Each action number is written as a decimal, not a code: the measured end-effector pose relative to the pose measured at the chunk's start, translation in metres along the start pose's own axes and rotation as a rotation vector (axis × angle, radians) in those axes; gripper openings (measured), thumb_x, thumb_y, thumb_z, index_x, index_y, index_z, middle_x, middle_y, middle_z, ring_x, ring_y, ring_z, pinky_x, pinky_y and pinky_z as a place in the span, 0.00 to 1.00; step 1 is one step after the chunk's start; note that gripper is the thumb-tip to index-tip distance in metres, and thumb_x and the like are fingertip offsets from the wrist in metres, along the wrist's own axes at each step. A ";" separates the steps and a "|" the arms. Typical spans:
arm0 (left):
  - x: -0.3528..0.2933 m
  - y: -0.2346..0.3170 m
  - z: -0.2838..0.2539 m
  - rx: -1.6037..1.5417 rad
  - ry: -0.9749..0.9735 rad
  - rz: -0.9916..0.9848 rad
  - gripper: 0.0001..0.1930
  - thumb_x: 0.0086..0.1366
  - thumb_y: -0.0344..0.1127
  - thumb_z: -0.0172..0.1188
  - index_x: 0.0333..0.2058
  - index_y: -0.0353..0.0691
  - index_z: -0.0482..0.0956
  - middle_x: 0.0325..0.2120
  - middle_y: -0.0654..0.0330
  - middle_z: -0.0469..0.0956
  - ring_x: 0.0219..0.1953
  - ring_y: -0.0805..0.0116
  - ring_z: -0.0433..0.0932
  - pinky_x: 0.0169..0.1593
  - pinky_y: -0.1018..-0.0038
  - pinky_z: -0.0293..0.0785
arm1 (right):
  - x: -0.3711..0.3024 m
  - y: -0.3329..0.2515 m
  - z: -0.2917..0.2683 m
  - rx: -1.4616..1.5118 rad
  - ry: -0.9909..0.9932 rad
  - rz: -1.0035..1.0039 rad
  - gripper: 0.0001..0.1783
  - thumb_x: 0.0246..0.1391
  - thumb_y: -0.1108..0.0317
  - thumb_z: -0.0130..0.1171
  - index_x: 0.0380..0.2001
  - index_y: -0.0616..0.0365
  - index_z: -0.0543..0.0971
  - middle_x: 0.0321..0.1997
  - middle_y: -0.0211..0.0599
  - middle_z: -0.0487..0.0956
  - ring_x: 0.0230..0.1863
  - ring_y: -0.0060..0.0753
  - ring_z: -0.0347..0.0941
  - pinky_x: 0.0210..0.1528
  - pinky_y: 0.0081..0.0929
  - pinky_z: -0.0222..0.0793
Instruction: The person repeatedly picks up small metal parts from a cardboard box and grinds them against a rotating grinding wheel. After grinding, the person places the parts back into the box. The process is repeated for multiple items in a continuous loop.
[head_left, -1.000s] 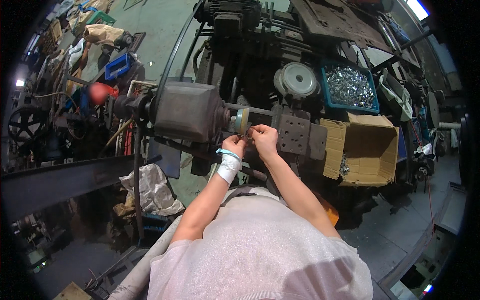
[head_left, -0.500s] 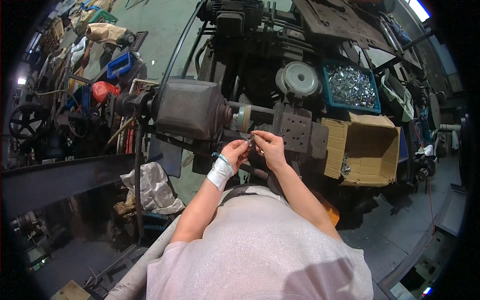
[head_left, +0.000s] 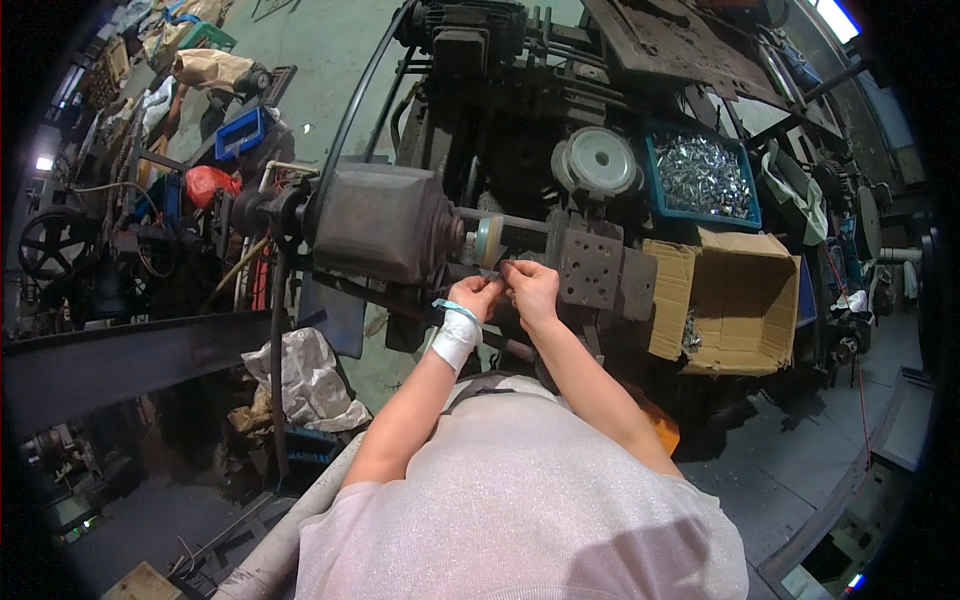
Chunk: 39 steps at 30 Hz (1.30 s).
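Observation:
My left hand (head_left: 477, 296) and my right hand (head_left: 531, 289) meet just below a small pale grinding wheel (head_left: 488, 241) on the machine's spindle. Fingers of both hands are pinched together around a small piece that they mostly hide; it cannot be made out now. White wrapping and a light blue band circle my left wrist. Left of the wheel sits the dark motor housing (head_left: 375, 222). To the right of my right hand stands a dark metal block (head_left: 592, 265) with several drilled holes.
A teal crate (head_left: 755, 215) full of shiny small metal parts stands at the back right. Nearer is an open cardboard box (head_left: 740, 290) with some metal parts inside. A round grey wheel (head_left: 602, 155) lies behind the block. A white sack (head_left: 305, 375) rests at the lower left.
Both hands have moved slightly up toward the grinding wheel and closer together. The small shiny piece seen between the fingertips earlier is now mostly hidden.

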<state>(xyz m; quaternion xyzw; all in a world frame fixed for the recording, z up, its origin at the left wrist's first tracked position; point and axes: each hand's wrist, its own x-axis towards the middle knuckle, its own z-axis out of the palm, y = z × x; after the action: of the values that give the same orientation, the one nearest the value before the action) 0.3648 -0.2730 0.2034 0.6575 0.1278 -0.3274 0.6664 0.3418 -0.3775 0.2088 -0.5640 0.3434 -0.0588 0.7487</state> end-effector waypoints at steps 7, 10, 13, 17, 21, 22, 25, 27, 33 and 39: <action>0.004 0.006 0.006 -0.072 0.066 0.013 0.06 0.53 0.31 0.55 0.20 0.37 0.72 0.11 0.69 0.65 0.09 0.80 0.59 0.12 0.81 0.51 | 0.016 0.014 0.005 -0.001 0.050 -0.051 0.06 0.43 0.75 0.56 0.25 0.67 0.78 0.20 0.29 0.75 0.20 0.16 0.65 0.21 0.15 0.59; 0.006 0.004 0.006 -0.062 0.093 0.037 0.07 0.53 0.32 0.57 0.19 0.37 0.73 0.11 0.69 0.66 0.09 0.81 0.59 0.12 0.82 0.51 | 0.015 0.014 0.008 -0.004 0.066 -0.077 0.05 0.44 0.76 0.55 0.25 0.68 0.77 0.20 0.30 0.75 0.19 0.16 0.65 0.19 0.15 0.58; 0.004 0.003 0.003 -0.055 0.060 0.044 0.07 0.52 0.33 0.58 0.21 0.38 0.74 0.13 0.68 0.69 0.11 0.81 0.61 0.14 0.83 0.54 | 0.014 0.018 0.005 0.005 0.076 -0.082 0.05 0.44 0.76 0.55 0.26 0.67 0.77 0.20 0.30 0.74 0.17 0.16 0.64 0.17 0.14 0.57; -0.012 0.000 -0.007 -0.302 -0.098 -0.032 0.06 0.54 0.30 0.56 0.31 0.37 0.72 0.20 0.66 0.69 0.20 0.80 0.66 0.23 0.83 0.60 | -0.008 -0.003 -0.008 0.166 0.009 0.057 0.05 0.45 0.72 0.55 0.27 0.62 0.76 0.19 0.29 0.73 0.16 0.17 0.64 0.15 0.15 0.56; -0.024 -0.005 -0.023 -0.630 -0.257 -0.152 0.12 0.58 0.33 0.52 0.40 0.36 0.67 0.30 0.60 0.72 0.31 0.71 0.71 0.33 0.77 0.68 | -0.022 -0.031 -0.030 0.557 -0.282 0.385 0.06 0.47 0.66 0.55 0.25 0.55 0.72 0.17 0.25 0.69 0.15 0.17 0.62 0.14 0.15 0.55; -0.027 -0.004 -0.024 -0.694 -0.293 -0.180 0.13 0.59 0.34 0.50 0.42 0.35 0.65 0.33 0.59 0.72 0.34 0.69 0.73 0.36 0.75 0.70 | -0.023 -0.030 -0.035 0.544 -0.366 0.388 0.06 0.47 0.66 0.55 0.25 0.56 0.72 0.17 0.25 0.69 0.16 0.17 0.63 0.14 0.15 0.56; -0.038 0.006 -0.016 -0.668 -0.244 -0.227 0.17 0.62 0.42 0.45 0.42 0.34 0.65 0.36 0.55 0.72 0.35 0.65 0.73 0.39 0.73 0.71 | -0.030 -0.028 -0.036 0.212 -0.418 0.298 0.05 0.45 0.68 0.57 0.25 0.56 0.73 0.18 0.26 0.70 0.18 0.16 0.63 0.14 0.17 0.57; -0.039 0.005 -0.015 -0.640 -0.230 -0.227 0.19 0.63 0.45 0.44 0.42 0.35 0.66 0.35 0.56 0.73 0.34 0.66 0.74 0.37 0.73 0.72 | -0.036 -0.022 -0.035 -0.040 -0.427 0.193 0.08 0.44 0.70 0.59 0.29 0.59 0.75 0.19 0.28 0.72 0.21 0.16 0.66 0.19 0.20 0.63; -0.042 0.002 -0.009 -0.435 -0.218 -0.204 0.26 0.61 0.53 0.42 0.46 0.36 0.65 0.34 0.60 0.72 0.35 0.70 0.72 0.36 0.73 0.71 | -0.047 -0.013 -0.020 -0.170 -0.436 -0.187 0.09 0.45 0.73 0.56 0.33 0.64 0.76 0.25 0.31 0.77 0.24 0.17 0.70 0.27 0.16 0.67; -0.042 -0.002 -0.017 -0.253 -0.176 0.072 0.15 0.55 0.37 0.57 0.39 0.35 0.72 0.28 0.63 0.75 0.28 0.75 0.73 0.29 0.81 0.71 | -0.037 -0.021 -0.033 -0.144 -0.324 -0.011 0.09 0.44 0.69 0.58 0.28 0.64 0.78 0.18 0.26 0.74 0.19 0.11 0.64 0.18 0.12 0.57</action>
<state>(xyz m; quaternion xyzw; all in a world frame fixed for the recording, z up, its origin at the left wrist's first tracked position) 0.3367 -0.2456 0.2255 0.5413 0.0855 -0.3407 0.7640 0.3012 -0.3939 0.2393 -0.6203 0.2184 0.0535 0.7514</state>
